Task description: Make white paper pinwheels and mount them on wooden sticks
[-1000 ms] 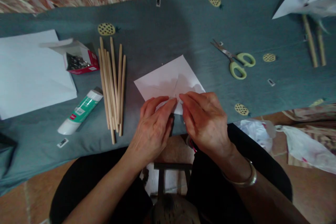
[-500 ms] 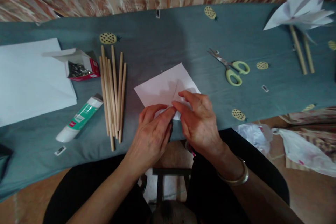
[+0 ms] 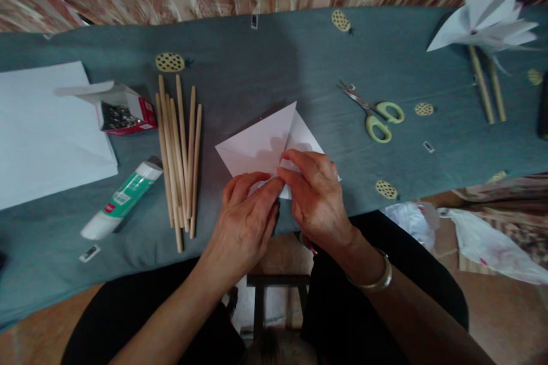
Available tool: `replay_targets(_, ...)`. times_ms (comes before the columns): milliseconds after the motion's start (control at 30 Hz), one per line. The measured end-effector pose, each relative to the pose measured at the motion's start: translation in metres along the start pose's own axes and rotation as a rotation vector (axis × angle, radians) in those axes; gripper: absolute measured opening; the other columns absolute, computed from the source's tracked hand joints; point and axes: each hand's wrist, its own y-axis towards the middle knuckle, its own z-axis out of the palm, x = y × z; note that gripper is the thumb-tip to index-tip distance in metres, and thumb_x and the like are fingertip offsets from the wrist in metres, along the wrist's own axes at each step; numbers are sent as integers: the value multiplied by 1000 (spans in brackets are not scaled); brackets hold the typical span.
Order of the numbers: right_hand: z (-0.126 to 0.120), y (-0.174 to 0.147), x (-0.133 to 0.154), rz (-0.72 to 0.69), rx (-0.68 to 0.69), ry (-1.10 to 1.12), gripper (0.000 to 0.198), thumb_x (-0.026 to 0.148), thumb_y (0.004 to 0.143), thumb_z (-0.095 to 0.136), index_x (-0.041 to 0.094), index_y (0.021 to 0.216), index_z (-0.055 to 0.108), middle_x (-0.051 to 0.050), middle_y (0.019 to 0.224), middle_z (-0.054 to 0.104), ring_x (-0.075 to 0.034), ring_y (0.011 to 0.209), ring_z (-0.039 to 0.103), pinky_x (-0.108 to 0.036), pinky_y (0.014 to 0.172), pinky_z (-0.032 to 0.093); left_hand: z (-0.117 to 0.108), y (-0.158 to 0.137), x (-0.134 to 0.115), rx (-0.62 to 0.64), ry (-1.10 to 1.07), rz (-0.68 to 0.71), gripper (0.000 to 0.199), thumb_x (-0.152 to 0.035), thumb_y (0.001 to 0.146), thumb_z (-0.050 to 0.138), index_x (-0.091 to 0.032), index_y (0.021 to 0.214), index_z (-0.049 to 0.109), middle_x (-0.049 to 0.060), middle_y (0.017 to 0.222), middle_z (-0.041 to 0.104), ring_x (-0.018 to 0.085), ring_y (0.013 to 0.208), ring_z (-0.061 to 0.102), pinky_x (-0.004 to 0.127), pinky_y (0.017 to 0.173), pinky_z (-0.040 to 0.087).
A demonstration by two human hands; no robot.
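Observation:
A white square sheet of paper [image 3: 252,145] lies turned cornerwise on the cloth in front of me, with crease or cut lines running toward its middle. My left hand [image 3: 248,214] is closed at the paper's near edge, its thumb and fingertips pressed onto the sheet. Close against it, my right hand [image 3: 317,194] pinches a part of the same sheet near the centre, thumb and index finger together. Both hands' fingertips almost touch, and they cover the near corner. Whether anything small sits between the fingers is hidden.
Left of the paper lie several wooden sticks [image 3: 175,165], a glue stick [image 3: 122,201], an open box [image 3: 148,114] of small metal pins or clips and white paper sheets [image 3: 51,142]. Scissors [image 3: 377,117] with green handles lie to the right. Beyond are paper pinwheels [image 3: 492,17] on sticks.
My right hand has shifted slightly left, its fingers now nearer the paper's centre. More of the sheet's right corner shows. The whole view has moved a little.

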Motion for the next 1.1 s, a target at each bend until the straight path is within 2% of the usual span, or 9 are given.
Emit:
replay_targets(200,-8,3,-6,80,80,145,28,16,92,45,24,98,72,-7,125,65,-26,111,57,-46,91,52,2,-2,2,-35,7,5,37,-11,92,50,-14,129,48,11,111,68,26,116,52,46,98,44)
replay_targets(300,-16,12,-17,195,11,255,39,11,91,39,25,110,69,-5,126,65,-21,116,58,-43,99,50,3,-2,3,-53,5,4,35,-13,93,50,-14,128,50,12,114,67,27,120,51,47,98,44)
replay_targets(433,-19,22,-36,308,-50,144,45,11,89,37,15,128,59,-12,129,65,-24,121,59,-46,106,47,3,-1,5,-52,-29,-15,33,-12,94,46,-17,126,51,11,116,67,26,127,48,49,102,43)
replay_targets(533,-14,24,-43,311,-3,76,45,17,91,38,10,133,54,-16,132,63,-26,121,60,-47,107,47,3,-1,4,-58,-58,-47,33,-11,95,43,-20,125,53,10,116,67,26,131,48,50,103,43)
replay_targets(700,-13,25,-43,263,35,69,43,21,92,43,8,131,55,-19,131,63,-28,121,60,-47,107,47,-4,-4,4,-91,-70,-103,30,-16,96,44,-20,123,56,14,132,57,25,132,47,49,104,45)
replay_targets(900,-22,20,-42,288,39,96,41,21,88,50,11,127,60,-16,122,68,-27,109,66,-45,98,53,-15,-12,12,-134,-11,-74,41,-26,89,61,-19,128,52,12,125,63,29,133,46,52,107,42)
replay_targets(1100,-37,2,-37,410,60,198,39,27,87,56,17,123,64,-9,108,74,-21,84,71,-38,81,59,-19,-19,19,-116,43,-90,42,-19,88,58,-19,130,50,13,129,61,28,124,54,51,104,47)
